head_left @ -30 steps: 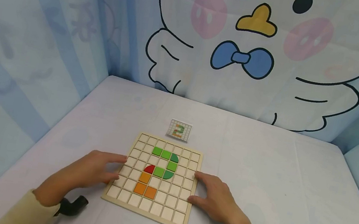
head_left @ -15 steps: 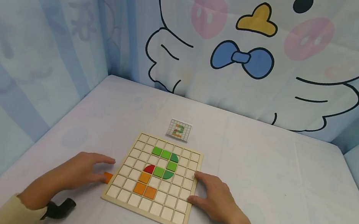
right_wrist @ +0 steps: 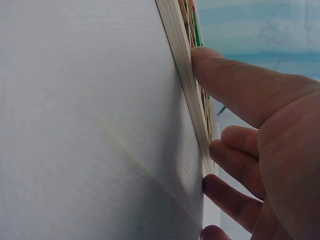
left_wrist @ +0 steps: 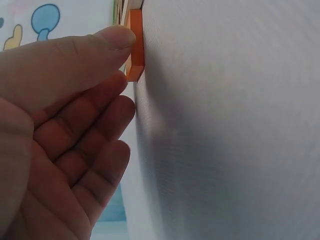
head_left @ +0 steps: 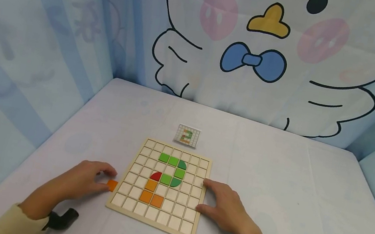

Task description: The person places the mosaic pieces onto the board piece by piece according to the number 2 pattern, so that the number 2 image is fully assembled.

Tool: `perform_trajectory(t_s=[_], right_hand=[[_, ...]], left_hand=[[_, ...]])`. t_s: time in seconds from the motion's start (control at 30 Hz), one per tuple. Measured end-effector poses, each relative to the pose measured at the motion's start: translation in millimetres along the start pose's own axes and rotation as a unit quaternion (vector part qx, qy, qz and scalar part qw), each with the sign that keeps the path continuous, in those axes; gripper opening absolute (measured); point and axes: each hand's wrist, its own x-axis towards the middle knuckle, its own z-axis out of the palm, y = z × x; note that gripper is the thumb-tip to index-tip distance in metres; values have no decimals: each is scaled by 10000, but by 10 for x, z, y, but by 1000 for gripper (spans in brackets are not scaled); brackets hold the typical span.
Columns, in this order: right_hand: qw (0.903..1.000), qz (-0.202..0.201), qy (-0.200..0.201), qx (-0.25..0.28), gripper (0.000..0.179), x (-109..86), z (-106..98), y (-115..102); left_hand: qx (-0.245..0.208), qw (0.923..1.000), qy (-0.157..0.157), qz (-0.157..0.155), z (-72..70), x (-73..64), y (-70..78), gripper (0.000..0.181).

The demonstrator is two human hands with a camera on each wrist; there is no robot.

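On the table lies a square wooden grid board (head_left: 174, 223). In its cells are bright green squares (head_left: 173, 161), dark green rounded pieces (head_left: 175, 182), a red rounded piece (head_left: 155, 176) and three orange squares (head_left: 146, 196). Another orange square tile (head_left: 112, 185) lies on the cloth against the board's left edge. My left hand (head_left: 81, 182) is beside that tile, its thumb tip (left_wrist: 120, 37) at the orange side, the other fingers loosely bent below. Across the board, my right hand (head_left: 228, 206) rests its thumb and fingertips along the right edge, fingers spread and not wrapped round it.
A small pattern card (head_left: 187, 136), showing a similar coloured figure on a grid, lies just behind the board. White cloth covers the table (head_left: 290, 181). Printed curtains (head_left: 242, 93) stand at the back and sides. Dark wrist cameras (head_left: 64, 218) sit under both wrists.
My left hand has drawn back leftward from the board's left edge, and the loose orange tile has come into view there. Its index finger has bent inward. The right hand and board stay put.
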Motion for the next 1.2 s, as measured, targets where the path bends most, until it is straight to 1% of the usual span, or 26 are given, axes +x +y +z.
perform_trajectory(t_s=[0.17, 0.4, 0.7, 0.9, 1.03, 1.13, 1.2], right_hand=[[10000, 8, 13, -17, 66, 1, -5, -4], [10000, 33, -17, 53, 66, 3, -5, -9], [10000, -4, -16, -4, 66, 4, -12, -13], [10000, 44, -29, 16, 66, 6, -18, -23], [9999, 81, -58, 40, 66, 7, -15, -28], [9999, 96, -59, 47, 67, 6, -14, -29], [9999, 99, -59, 41, 67, 6, -12, -29]], left_hand=[[-55, 10000, 27, -66, 6, 9, 13, 24], [25, 9999, 66, -125, 28, 22, 25, 20], [200, 9996, 113, -151, 23, 37, 44, 20], [291, 9992, 122, -264, 15, 41, 45, 23], [430, 9980, 210, -422, -1, 41, 44, 22], [474, 9975, 362, -383, -13, 43, 57, 22], [473, 9975, 436, -277, -16, 49, 76, 23]])
